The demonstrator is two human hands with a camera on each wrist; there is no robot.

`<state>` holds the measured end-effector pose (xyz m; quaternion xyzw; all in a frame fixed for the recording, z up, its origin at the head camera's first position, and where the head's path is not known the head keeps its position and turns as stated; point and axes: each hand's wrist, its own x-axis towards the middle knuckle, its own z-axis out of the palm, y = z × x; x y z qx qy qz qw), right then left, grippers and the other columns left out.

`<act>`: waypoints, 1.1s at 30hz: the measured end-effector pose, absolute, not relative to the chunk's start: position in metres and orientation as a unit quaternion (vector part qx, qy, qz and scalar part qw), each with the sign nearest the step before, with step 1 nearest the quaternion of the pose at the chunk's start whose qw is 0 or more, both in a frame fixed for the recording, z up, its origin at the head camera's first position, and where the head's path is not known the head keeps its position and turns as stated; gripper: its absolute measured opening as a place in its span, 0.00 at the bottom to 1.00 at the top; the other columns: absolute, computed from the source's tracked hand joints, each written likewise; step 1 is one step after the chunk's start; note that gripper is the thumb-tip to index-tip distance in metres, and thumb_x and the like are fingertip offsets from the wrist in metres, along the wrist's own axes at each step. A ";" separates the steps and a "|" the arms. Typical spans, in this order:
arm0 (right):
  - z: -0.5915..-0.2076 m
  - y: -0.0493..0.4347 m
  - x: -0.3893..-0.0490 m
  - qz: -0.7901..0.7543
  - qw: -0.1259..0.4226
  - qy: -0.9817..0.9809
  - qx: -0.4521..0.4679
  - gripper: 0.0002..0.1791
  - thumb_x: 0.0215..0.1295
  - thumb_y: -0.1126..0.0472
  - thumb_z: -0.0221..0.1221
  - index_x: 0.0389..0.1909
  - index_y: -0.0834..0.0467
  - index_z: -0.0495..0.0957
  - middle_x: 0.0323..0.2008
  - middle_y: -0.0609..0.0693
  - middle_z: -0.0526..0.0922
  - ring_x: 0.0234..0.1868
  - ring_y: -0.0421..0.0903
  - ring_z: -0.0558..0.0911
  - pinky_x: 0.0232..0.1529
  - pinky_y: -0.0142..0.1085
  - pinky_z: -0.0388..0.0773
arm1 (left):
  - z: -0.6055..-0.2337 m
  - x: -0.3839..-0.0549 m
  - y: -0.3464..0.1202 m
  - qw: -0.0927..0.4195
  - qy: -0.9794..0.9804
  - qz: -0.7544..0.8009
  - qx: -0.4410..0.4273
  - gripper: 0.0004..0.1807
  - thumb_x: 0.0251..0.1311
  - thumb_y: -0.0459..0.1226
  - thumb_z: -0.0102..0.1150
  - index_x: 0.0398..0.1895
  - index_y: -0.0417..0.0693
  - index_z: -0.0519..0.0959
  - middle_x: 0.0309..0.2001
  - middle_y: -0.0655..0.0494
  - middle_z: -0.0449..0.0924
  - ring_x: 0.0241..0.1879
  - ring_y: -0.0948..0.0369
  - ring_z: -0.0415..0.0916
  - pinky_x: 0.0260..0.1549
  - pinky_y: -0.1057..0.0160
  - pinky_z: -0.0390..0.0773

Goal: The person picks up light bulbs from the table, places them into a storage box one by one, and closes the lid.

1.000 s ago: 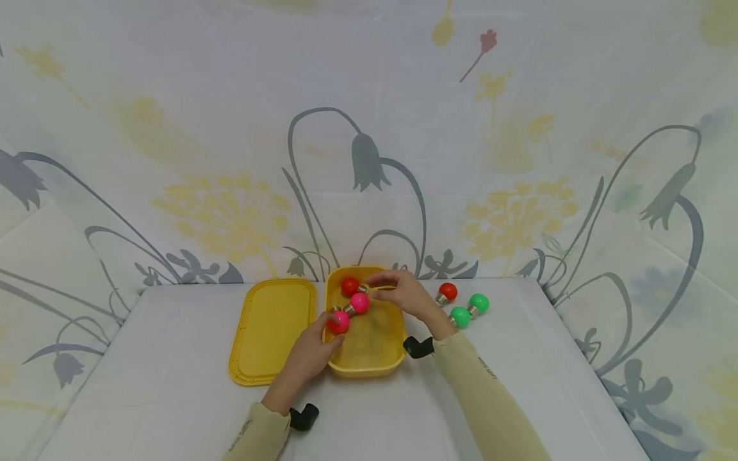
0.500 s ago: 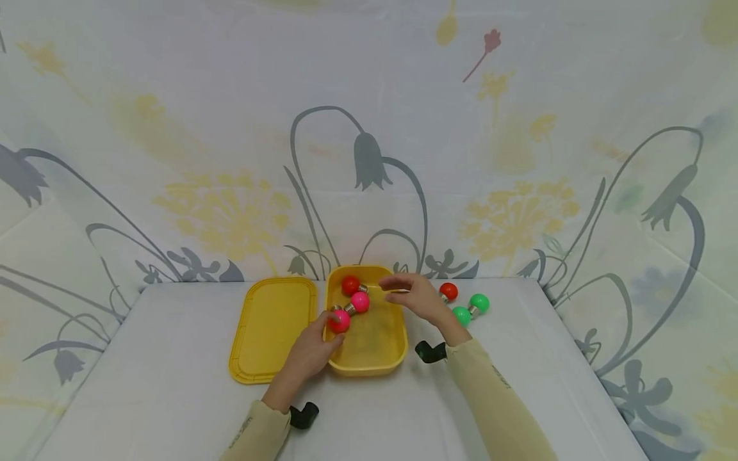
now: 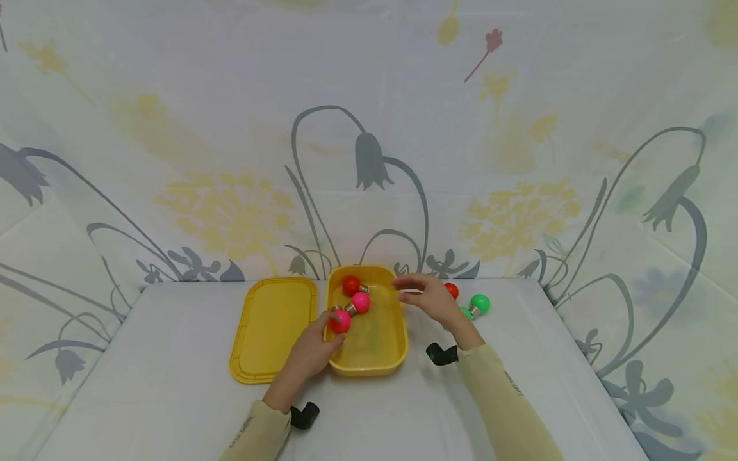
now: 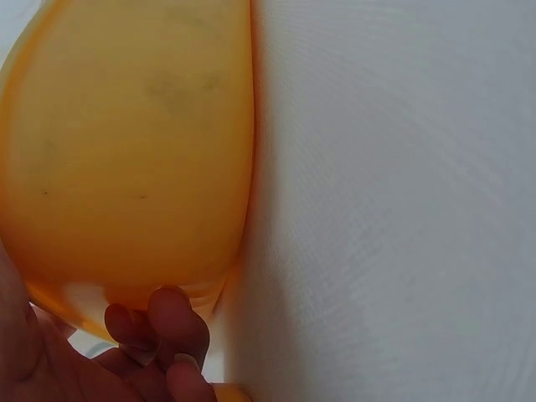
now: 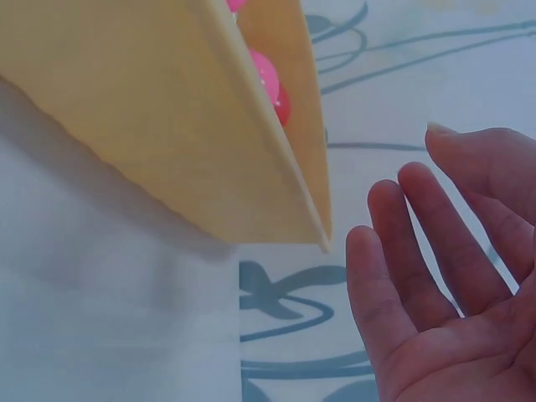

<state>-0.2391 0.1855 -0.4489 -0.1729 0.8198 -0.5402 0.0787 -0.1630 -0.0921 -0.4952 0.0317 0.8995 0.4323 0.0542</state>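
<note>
In the head view my left hand (image 3: 314, 351) holds the left side of a yellow plastic box (image 3: 375, 370). Its curled fingers (image 4: 177, 328) lie against the box's outside in the left wrist view. Inside the box, a pink bulb (image 3: 340, 322) lies close to that hand, a second pink bulb (image 3: 360, 301) sits beyond it, and a red bulb (image 3: 350, 285) is at the far left corner. My right hand (image 3: 429, 298) hovers by the box's right rim, holding nothing. Its spread, slightly bent fingers show in the right wrist view, apart from the box.
A yellow lid (image 3: 273, 330) lies flat left of the box. To the right on the white table (image 3: 357, 422) are a red bulb (image 3: 452, 290), partly hidden by my right hand, and two green bulbs, one farther right (image 3: 480, 303) and one nearer (image 3: 466, 312). A patterned cloth hangs behind.
My right hand has moved from over the bulbs inside the box rightward to its right rim. My left hand and the bulbs in the box stay where they were.
</note>
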 end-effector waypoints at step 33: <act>-0.470 0.238 -0.228 -0.538 0.039 0.832 -0.133 0.18 0.65 0.69 0.63 0.55 0.68 0.79 0.54 0.64 0.80 0.55 0.59 0.80 0.50 0.31 0.78 | -0.499 -0.164 -0.093 0.051 0.899 0.434 0.033 0.14 0.64 0.42 0.62 0.51 0.57 0.73 0.52 0.50 0.77 0.44 0.52 0.71 0.42 0.53 0.76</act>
